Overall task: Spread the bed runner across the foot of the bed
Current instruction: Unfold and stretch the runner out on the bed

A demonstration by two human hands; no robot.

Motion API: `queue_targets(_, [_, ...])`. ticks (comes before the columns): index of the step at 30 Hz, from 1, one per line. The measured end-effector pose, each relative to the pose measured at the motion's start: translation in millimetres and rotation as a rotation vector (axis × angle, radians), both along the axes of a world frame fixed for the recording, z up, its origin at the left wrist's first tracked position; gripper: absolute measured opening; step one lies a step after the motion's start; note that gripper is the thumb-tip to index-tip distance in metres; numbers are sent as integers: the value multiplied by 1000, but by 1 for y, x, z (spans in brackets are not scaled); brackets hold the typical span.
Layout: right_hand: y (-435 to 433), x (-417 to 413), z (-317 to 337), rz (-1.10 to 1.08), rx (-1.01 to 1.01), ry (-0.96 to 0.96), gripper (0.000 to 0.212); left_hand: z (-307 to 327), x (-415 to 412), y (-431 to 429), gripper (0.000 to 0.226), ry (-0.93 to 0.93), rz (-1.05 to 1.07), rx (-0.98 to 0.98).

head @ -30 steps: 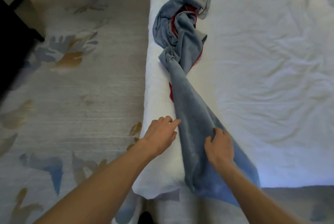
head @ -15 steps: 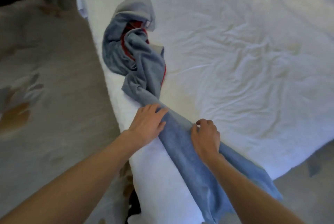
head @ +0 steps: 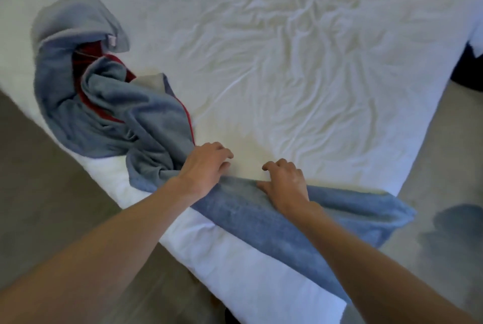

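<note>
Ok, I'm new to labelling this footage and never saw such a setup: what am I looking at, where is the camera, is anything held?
No machine here: a person's two bare hands, filmed by one camera on their head, looking down. The left hand and right hand lie on a blue-grey bed runner with red lining, bunched at the left, on a creased white bed. Their fingers bend at the runner's far edge; whether they pinch it is unclear.
</note>
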State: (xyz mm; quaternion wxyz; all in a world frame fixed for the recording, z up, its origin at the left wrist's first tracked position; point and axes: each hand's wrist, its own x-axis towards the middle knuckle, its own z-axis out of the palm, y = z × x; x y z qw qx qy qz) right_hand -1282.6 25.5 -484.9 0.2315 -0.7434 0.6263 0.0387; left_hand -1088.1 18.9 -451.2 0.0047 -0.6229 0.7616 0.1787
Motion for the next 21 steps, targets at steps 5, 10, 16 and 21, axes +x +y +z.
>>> queue_targets(5, [3, 0, -1, 28, 43, 66, 49, -9, -8, -27, 25, -4, -79, 92])
queue_targets(10, [8, -4, 1, 49, 90, 109, 49, -23, -18, -40, 26, 9, -227, 141])
queue_targets(16, [21, 2, 2, 54, 35, 190, 43, -35, -18, -44, 26, 103, -405, 171])
queue_targets(21, [41, 12, 1, -33, -103, 215, 24, -43, -17, -39, 26, 120, -499, 188])
